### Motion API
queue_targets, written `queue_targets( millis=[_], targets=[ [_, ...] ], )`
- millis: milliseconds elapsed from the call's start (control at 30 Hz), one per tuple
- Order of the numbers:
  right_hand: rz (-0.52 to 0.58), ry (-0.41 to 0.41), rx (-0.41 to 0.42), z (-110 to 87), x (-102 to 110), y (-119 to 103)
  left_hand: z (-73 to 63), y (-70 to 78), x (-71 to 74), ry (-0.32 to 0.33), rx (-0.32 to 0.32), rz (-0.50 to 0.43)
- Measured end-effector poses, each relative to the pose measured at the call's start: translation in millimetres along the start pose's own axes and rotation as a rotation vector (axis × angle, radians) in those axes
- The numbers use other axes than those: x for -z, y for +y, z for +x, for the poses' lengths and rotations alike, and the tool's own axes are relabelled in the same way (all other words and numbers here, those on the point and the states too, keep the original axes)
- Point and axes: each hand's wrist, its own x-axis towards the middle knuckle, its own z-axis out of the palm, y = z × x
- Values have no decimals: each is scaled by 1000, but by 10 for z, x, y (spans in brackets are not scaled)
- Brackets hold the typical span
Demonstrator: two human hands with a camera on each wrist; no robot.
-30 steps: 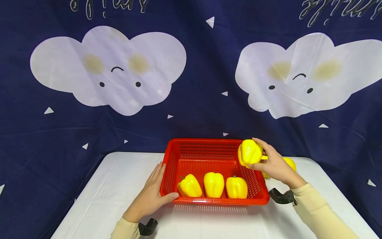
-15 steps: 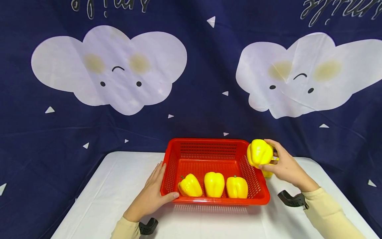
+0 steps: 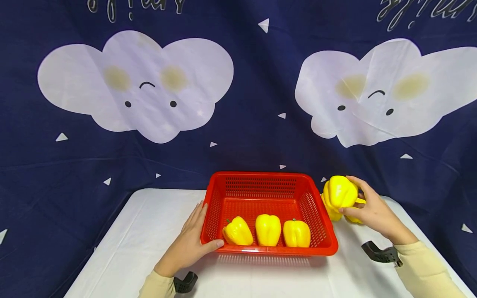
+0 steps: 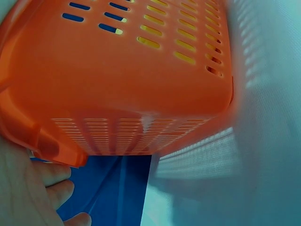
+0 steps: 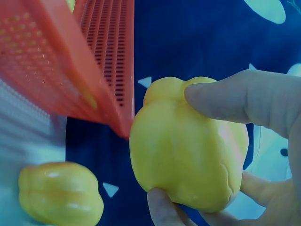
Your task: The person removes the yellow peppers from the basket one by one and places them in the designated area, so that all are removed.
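My right hand (image 3: 376, 211) pinches a yellow bell pepper (image 3: 340, 192) between thumb and fingers, to the right of the red basket (image 3: 261, 205). Seen from the right wrist, that pepper hangs in front of the basket's corner, the thumb across its upper part. My left hand (image 3: 186, 240) rests at the basket's near left corner. Its fingers lie straight along the side wall and the thumb touches the front rim. Inside the basket, three yellow bell peppers stand along the near wall: left (image 3: 237, 231), middle (image 3: 268, 230) and right (image 3: 296, 233).
Outside the basket's right wall, more yellow bell peppers (image 3: 332, 213) are partly hidden behind the held one. In the right wrist view one bell pepper (image 5: 61, 193) lies on the table. The white tabletop (image 3: 123, 240) ends at a dark blue cloth (image 3: 257, 103) with printed clouds.
My right hand has carried the held bell pepper rightward from above the basket's right rim to outside it. The left hand and the basket have stayed put.
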Motion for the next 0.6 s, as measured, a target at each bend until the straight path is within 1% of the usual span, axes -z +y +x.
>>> queue_targets(
  millis=[267, 433, 600],
  targets=[
    [-48, 34, 10, -23, 104, 165, 6, 2, 1, 2, -2, -2],
    [-82, 60, -1, -42, 163, 247, 8, 2, 2, 7, -4, -9],
    [-114, 70, -2, -64, 226, 324, 3, 2, -5, -3, 6, -10]
  ],
)
